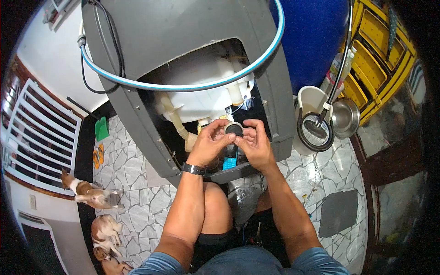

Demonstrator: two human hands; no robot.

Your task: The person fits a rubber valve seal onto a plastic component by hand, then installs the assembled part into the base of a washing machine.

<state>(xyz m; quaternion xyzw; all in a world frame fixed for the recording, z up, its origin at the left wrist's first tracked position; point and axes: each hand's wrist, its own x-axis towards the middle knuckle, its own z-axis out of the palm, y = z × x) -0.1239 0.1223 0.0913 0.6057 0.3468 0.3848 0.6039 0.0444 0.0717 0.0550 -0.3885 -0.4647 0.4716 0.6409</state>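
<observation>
Both my hands meet at the opening of a grey machine housing (pixel 158 41). Between my fingertips is a small round black part with a pale rim (pixel 234 129). My left hand (pixel 211 141), with a dark watch on the wrist, grips its left side, and my right hand (pixel 256 142) has its fingers curled at the right side. Behind them, inside the housing, are a white tub (pixel 201 103) and a beige corrugated hose (pixel 178 123). A phone with a lit blue keypad (pixel 229 163) lies just below my hands at the opening's lower edge.
A white and blue hose (pixel 183 86) arcs across the housing. At right stand a blue barrel (pixel 311 41), a pale bucket (pixel 308 98), a metal bowl (pixel 344 118) and yellow folded furniture (pixel 366 64). Several dogs (pixel 106 229) lie at lower left. A grey panel (pixel 338 213) lies on the floor.
</observation>
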